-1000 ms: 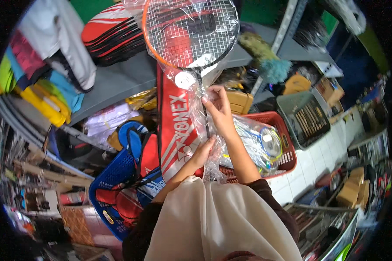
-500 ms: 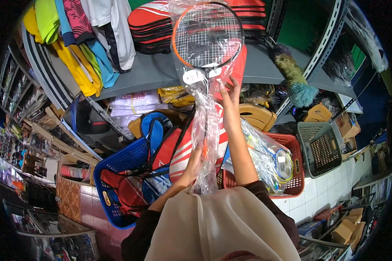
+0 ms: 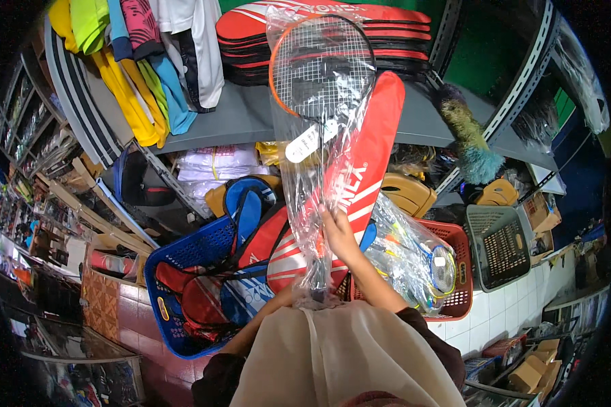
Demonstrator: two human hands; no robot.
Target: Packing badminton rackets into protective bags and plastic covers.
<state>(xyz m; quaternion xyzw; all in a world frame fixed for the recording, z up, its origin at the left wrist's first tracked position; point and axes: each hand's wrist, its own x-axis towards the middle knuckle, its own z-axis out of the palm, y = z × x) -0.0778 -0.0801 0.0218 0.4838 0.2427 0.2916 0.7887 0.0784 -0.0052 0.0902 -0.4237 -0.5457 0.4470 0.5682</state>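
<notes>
In front of me stands a badminton racket [image 3: 322, 68] with an orange and black frame, inside a clear plastic sleeve [image 3: 304, 190]. A white tag [image 3: 302, 144] hangs below its head. My right hand [image 3: 341, 237] is closed on the wrapped racket low on its shaft, thumb and fingers pressing the plastic. Near the sleeve's lower end is my left hand [image 3: 288, 298], its fingers hidden behind the plastic and my beige head covering. Right behind the racket lies a long red and white racket bag [image 3: 377, 129], partly covered by the sleeve.
A blue basket [image 3: 190, 241] holds red and blue racket bags. In a red basket [image 3: 463, 271] lie more wrapped rackets [image 3: 414, 251]. A grey basket [image 3: 499, 241] stands at right. The grey shelf [image 3: 237, 112] carries stacked red bags [image 3: 251, 34], hanging clothes and a feather duster [image 3: 465, 129].
My right hand has slid down from near the racket's head to its lower shaft. My left hand has moved lower and out of clear sight. The tag has swung, and more of the red bag shows.
</notes>
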